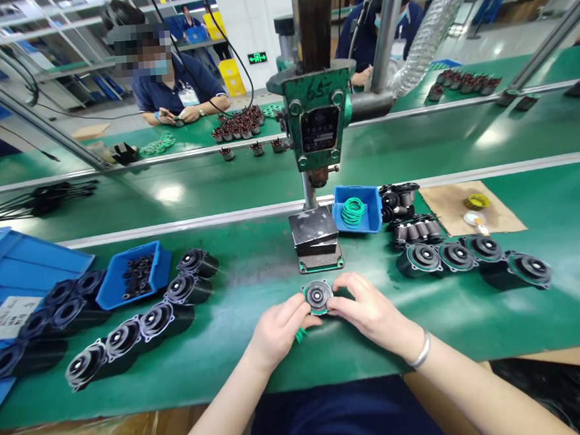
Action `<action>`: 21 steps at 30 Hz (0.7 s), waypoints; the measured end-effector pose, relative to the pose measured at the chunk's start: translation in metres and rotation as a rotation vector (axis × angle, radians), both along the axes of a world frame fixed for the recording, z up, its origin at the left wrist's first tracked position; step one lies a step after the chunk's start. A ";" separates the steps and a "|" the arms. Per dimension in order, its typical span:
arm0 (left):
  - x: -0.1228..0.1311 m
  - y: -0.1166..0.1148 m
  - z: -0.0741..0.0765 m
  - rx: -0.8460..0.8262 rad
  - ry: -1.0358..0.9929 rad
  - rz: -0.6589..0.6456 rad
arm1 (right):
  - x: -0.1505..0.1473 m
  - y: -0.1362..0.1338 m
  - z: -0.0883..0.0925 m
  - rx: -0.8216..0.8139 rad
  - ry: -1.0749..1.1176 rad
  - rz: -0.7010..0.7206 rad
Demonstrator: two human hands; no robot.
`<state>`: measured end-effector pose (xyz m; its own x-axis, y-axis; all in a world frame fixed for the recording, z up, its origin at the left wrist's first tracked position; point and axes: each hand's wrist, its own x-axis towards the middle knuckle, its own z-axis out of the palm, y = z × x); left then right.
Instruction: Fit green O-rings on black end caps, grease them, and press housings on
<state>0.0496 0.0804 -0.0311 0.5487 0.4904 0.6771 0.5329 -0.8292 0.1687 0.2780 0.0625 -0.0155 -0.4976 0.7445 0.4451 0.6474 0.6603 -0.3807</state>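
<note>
A round black motor housing stands on the green bench in front of me, with a green rubber ring around part of its top rim. At its left edge, the thumb and fingers of my left hand are closed. A bunch of green rings hangs out from beneath that hand. My right hand curls around the housing's right side, thumb and forefinger on the rim. Just behind the housing is the base of a green hand press, with a dark metal block on it.
Behind lies a blue bin of green rings. Several housings stand at right, more at left by a blue bin of small dark parts. Cardboard holds a yellow roll. Co-workers sit across the bench.
</note>
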 end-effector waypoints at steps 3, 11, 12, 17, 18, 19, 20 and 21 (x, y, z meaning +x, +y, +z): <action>-0.003 0.005 0.003 -0.058 -0.012 -0.037 | 0.000 0.000 0.000 -0.006 -0.002 -0.004; -0.013 0.020 0.002 -0.074 0.028 -0.089 | -0.002 0.004 0.001 -0.026 0.001 0.018; -0.013 0.021 0.003 -0.110 0.011 -0.095 | -0.002 0.005 0.001 -0.026 0.005 0.021; -0.012 0.012 0.003 -0.129 0.010 -0.062 | -0.001 0.003 0.004 -0.033 0.022 0.016; -0.011 0.009 0.002 -0.117 0.023 -0.057 | 0.000 0.002 0.006 -0.039 0.027 0.015; -0.010 0.005 0.000 -0.115 0.028 -0.057 | 0.002 0.000 0.009 -0.045 0.042 0.008; -0.008 0.002 -0.002 -0.124 0.025 -0.062 | 0.003 -0.002 0.011 -0.050 0.065 -0.005; -0.006 -0.002 -0.005 -0.144 0.013 -0.067 | 0.003 -0.003 0.013 -0.056 0.089 -0.018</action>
